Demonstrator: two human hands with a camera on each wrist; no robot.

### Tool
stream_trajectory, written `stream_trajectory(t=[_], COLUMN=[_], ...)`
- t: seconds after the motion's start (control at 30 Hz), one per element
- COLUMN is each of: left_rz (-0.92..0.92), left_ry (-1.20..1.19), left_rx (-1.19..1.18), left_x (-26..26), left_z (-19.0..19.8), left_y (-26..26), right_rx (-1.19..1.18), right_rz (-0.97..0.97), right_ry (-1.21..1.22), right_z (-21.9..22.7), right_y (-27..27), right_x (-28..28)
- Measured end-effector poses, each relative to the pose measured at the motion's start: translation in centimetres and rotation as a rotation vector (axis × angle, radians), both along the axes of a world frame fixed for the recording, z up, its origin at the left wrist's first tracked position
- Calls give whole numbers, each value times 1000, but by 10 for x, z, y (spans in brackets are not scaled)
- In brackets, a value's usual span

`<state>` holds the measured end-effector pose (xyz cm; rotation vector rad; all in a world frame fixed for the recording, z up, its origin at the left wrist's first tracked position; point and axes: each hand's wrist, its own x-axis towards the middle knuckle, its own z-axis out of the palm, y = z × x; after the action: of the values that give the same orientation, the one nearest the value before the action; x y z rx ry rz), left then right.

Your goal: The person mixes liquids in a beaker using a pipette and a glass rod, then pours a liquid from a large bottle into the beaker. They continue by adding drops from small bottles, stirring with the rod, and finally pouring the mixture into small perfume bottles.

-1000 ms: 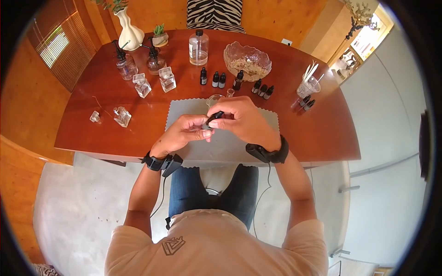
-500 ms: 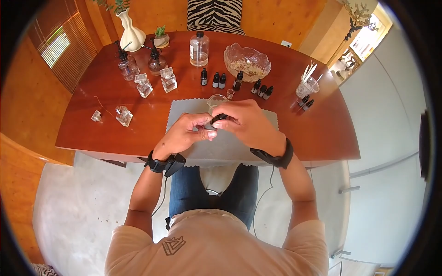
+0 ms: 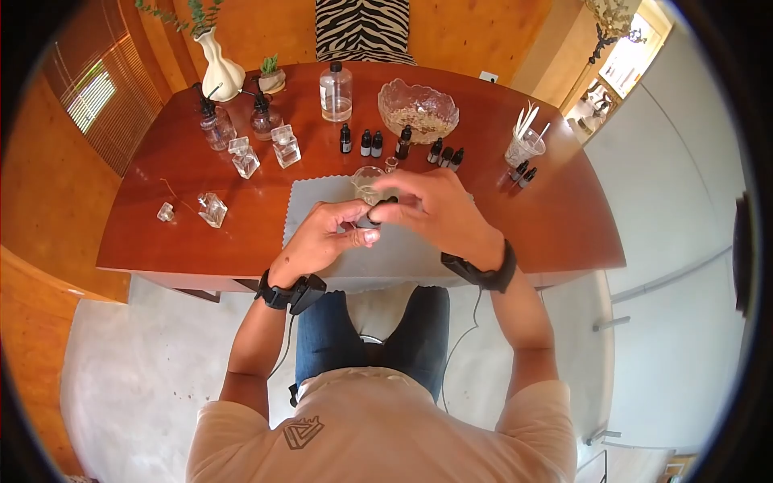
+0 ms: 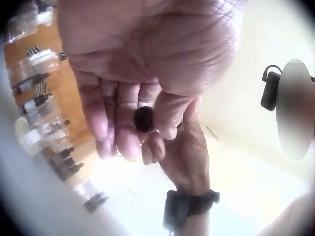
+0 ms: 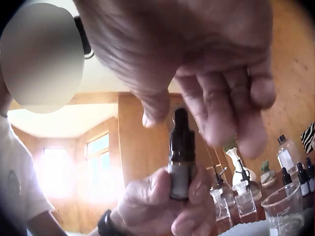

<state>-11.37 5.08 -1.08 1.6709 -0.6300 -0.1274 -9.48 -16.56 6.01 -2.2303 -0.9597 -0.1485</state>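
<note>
Upright between the thumb and fingers of the left hand (image 3: 322, 235) is a small dark dropper bottle (image 5: 181, 179) with a grey label and a black cap. In the left wrist view its round dark base (image 4: 144, 119) shows beneath the left palm (image 4: 152, 44). The right hand (image 3: 444, 211) hovers over the bottle; in the right wrist view its thumb and fingers stand apart on either side of the black cap, with a gap around it. Under both hands lies a grey cloth (image 3: 403, 259) with a zigzag edge.
Just beyond the hands stands a glass beaker (image 3: 366, 182), with a tiny glass piece (image 3: 391, 164) beside it. Behind are several dropper bottles (image 3: 345, 140), a glass bowl (image 3: 419, 113) and a large bottle (image 3: 336, 95). Clear square bottles (image 3: 286, 146) stand left, a cup (image 3: 525, 148) right.
The right hand's fingers, earlier pinching the bottle's black top, have spread and come away from it. The left hand keeps its hold. The head view has shifted slightly.
</note>
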Motion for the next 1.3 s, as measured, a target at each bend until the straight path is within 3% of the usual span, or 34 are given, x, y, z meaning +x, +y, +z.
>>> stream_trajectory(t=[0.07, 0.17, 0.27, 0.37, 0.63, 0.7, 0.77, 0.83, 0.9, 0.97, 1.1, 1.3], left_rz=[1, 21, 18, 9, 77, 81, 99, 130, 163, 196, 240, 238], left_ry=[-33, -63, -56, -98, -142, 12, 97, 117, 90, 78, 67, 33], left_rx=[42, 91, 10, 71, 161, 67, -4, -64, -68, -58, -55, -105], left_x=[2, 1, -1, 3, 2, -2, -7, -12, -13, -13, -11, -3], left_z=[-3, 0, 0, -7, -20, -21, -19, -16, -14, -11, -10, -23], left_y=[1, -8, -18, -18, -52, -66, -70, -68, -62, -57, -52, -45], right_rx=[295, -155, -108, 158, 56, 109, 208, 196, 38, -122, -63, 67], right_rz=[240, -94, -128, 266, 32, -61, -202, -505, -774, -884, -917, -751], right_ry=[0, -192, -77, -123, -71, -71, -85, -145, -244, -126, 49, 306], right_z=[-7, -11, -3, -9, -28, -30, -28, -14, -17, -35, -92, -101], right_y=[1, -7, -17, -23, -49, -70, -108, -163, -233, -298, -358, -347], right_x=[1, -6, -10, -1, -8, -9, -1, 13, 47, 85, 139, 155])
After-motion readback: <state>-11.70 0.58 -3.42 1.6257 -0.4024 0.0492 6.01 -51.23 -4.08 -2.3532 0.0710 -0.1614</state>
